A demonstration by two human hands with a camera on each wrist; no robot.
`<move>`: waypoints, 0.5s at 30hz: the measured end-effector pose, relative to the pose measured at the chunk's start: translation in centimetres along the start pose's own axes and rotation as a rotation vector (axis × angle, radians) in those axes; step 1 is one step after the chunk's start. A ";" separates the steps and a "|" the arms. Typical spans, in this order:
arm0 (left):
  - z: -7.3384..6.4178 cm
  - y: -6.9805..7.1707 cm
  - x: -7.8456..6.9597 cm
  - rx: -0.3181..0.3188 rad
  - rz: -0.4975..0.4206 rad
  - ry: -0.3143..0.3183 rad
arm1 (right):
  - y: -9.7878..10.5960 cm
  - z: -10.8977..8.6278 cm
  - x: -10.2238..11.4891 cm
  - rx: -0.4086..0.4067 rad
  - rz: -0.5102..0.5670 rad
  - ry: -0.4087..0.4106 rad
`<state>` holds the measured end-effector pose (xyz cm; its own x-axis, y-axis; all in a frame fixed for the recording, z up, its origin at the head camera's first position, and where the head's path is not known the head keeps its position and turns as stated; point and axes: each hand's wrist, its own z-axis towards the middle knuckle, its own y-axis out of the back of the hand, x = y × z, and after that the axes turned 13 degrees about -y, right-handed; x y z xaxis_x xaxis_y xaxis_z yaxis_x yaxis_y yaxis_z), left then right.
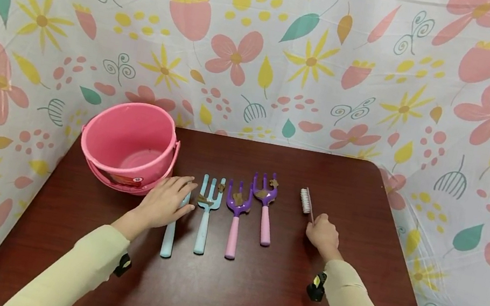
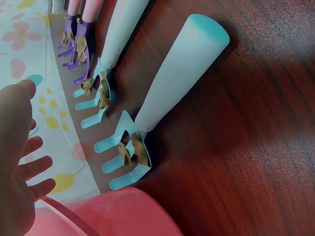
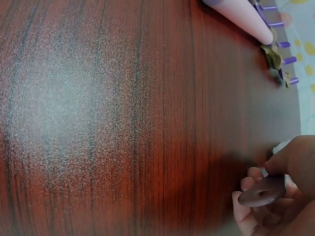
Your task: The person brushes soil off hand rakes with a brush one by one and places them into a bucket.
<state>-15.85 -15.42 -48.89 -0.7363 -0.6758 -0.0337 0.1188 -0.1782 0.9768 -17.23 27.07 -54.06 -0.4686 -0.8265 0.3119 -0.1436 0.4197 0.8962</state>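
We can read no text; the small label [image 1: 122,179] on the bucket [image 1: 128,129], left in frame, stays illegible.

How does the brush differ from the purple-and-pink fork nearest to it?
The brush is held in the right hand, while the purple-and-pink fork lies on the table with no hand on it. The brush has white bristles; the fork has purple prongs. Brown scraps sit on the fork, whereas none can be made out on the brush. Both have their heads toward the flowered cloth.

Table [image 1: 268,299], perhaps wooden, pink bucket [image 1: 127,124], four forks [image 1: 235,222]
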 end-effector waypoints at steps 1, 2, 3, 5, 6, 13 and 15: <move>-0.1 0.0 0.0 -0.004 0.000 -0.002 | 0.0 0.0 0.0 0.001 0.005 0.000; -0.1 0.0 -0.1 -0.009 0.001 -0.004 | 0.0 0.0 0.0 0.002 0.010 0.000; -0.2 0.0 -0.1 -0.014 0.002 -0.007 | -0.1 0.0 0.0 0.002 0.017 -0.002; -0.4 0.1 -0.1 -0.018 0.005 -0.010 | -0.2 0.0 -0.1 0.004 0.031 -0.007; -0.5 0.1 -0.1 -0.018 0.008 -0.011 | -0.3 0.0 -0.1 0.007 0.037 -0.009; -1.5 0.2 -0.2 0.002 -0.005 -0.005 | 0.0 0.2 -0.6 0.070 0.065 0.038; -1.8 0.1 -0.2 0.003 -0.013 -0.002 | 0.2 0.2 -0.7 0.114 0.092 0.043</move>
<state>-14.43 -16.61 -49.13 -0.7393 -0.6718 -0.0461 0.1073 -0.1851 0.9768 -17.06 27.84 -54.15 -0.4472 -0.7967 0.4066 -0.2011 0.5325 0.8222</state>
